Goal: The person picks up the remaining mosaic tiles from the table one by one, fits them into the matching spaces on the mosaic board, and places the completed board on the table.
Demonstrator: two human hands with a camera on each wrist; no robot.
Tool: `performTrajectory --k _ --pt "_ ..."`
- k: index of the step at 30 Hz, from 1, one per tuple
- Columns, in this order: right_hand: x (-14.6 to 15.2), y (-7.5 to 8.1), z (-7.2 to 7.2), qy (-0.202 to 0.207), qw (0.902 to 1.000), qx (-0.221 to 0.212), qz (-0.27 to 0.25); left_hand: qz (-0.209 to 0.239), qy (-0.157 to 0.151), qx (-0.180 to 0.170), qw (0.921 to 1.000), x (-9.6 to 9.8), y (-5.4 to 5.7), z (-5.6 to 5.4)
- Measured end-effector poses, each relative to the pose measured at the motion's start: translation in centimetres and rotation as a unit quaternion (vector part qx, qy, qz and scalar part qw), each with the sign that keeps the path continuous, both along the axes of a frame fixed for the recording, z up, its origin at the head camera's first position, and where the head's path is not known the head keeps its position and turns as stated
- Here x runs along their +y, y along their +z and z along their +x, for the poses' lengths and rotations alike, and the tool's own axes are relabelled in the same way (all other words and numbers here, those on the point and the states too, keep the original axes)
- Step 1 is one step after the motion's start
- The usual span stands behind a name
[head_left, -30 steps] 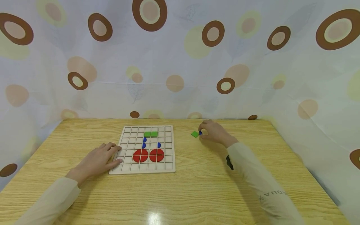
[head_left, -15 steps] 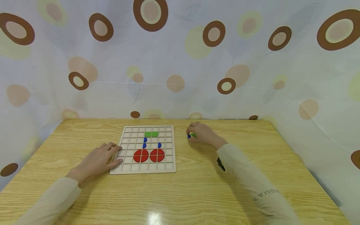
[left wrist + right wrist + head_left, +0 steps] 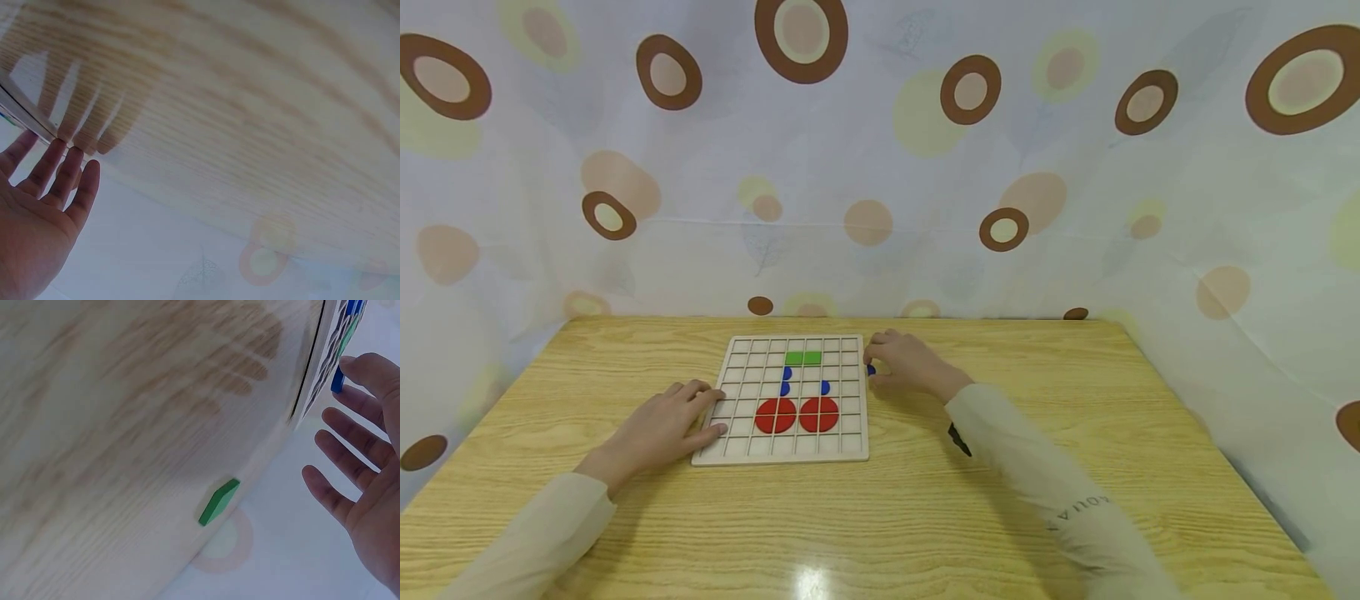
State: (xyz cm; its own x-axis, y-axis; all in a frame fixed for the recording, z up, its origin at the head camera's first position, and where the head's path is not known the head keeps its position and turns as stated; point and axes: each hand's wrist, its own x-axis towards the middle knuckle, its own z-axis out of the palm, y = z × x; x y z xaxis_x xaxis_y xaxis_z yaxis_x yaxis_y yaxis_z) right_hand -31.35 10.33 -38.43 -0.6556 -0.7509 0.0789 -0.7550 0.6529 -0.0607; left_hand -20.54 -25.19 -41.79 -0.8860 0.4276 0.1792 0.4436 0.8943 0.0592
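Observation:
A pale wooden grid board [image 3: 850,445] lies on the table. On it are two green squares [image 3: 794,357], several small blue rounded pieces [image 3: 786,373] and two red discs [image 3: 767,409], each crossed by grid lines. My left hand [image 3: 658,427] rests at the board's left edge, its thumb and fingertips touching the rim; the left wrist view shows the fingers fairly straight. Beside the board's upper right edge, my right hand [image 3: 912,365] pinches a blue rounded piece [image 3: 871,370] between thumb and index finger. In the right wrist view that blue piece [image 3: 338,381] appears edge-on, the other fingers spread.
A loose green piece [image 3: 220,501] lies on the table in the right wrist view; my right hand hides it in the head view. A patterned curtain [image 3: 880,167] hangs behind the wooden table [image 3: 880,517] and along its sides.
My right hand has moved left with the blue piece, passing over the loose green piece, up to the board's right edge. My left hand and the board look unmoved.

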Motion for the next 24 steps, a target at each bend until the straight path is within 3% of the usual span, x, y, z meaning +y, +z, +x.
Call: performTrajectory --k 13,24 --pt "-3.9 0.5 0.2 -0.019 0.9989 -0.032 0.027 0.0 -0.003 0.007 1.0 0.0 0.0 0.0" --pt "-5.6 0.1 -0.5 -0.025 0.9988 -0.031 0.029 0.004 -0.003 0.005 1.0 0.0 0.0 0.1"
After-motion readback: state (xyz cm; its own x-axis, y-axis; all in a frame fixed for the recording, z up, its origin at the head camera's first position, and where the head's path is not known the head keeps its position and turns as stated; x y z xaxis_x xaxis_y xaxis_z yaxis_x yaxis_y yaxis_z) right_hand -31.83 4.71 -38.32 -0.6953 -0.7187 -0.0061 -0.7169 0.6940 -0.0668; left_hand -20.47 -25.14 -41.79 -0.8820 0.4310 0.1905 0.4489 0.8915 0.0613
